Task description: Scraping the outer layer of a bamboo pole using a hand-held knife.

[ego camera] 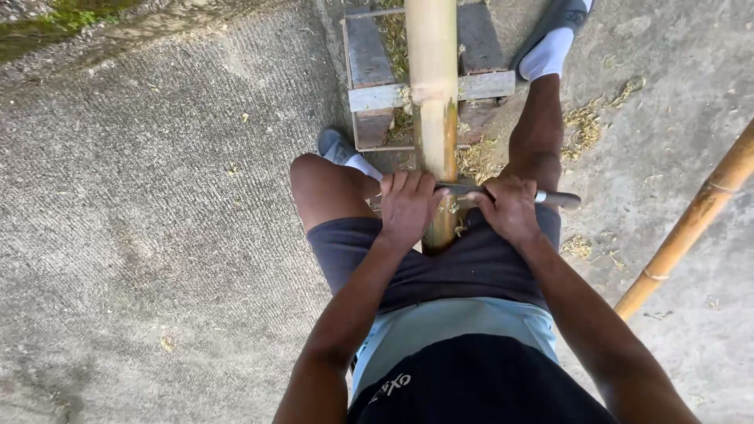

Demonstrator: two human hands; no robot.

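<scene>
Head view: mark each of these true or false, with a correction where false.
1. Both hands grip one blade laid across the bamboo pole. True: left hand, right hand, blade.
2. The pole rests on a wooden stand. True.
3. The ground is grass. False: it is rough concrete.
4. A second bamboo pole lies at the right. True.
5. The person is barefoot. False: socks and slip-on shoes.

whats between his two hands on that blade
The bamboo pole runs between the left hand and right hand, under the blade; the head view shows it.
</scene>
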